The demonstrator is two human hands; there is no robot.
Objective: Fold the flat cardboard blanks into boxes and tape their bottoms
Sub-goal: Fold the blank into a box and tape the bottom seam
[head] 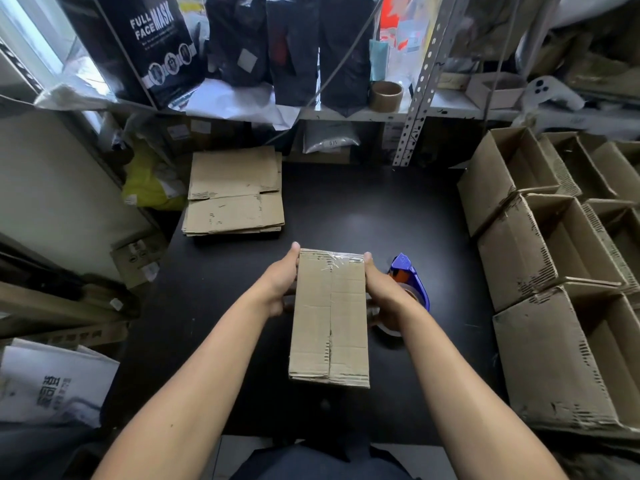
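- Folded brown cardboard box point(329, 318): held above the black tabletop point(363, 209), centre near, taped bottom seam facing up (clear tape visible at the far end).
- Left hand point(277, 282): grips the box's left side, thumb on top.
- Right hand point(382, 289): grips the right side.
- Blue tape dispenser point(410, 277): on the table, just right of the box.
- Stack of flat brown cardboard blanks point(235, 194): far left.
- Row of open brown cardboard boxes point(540, 271): right edge.

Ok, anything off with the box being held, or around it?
Mostly fine. On the brown cardboard box held between the left hand and right hand, the clear tape is wrinkled at the far end. The finished open boxes at right have ragged, worn edges.
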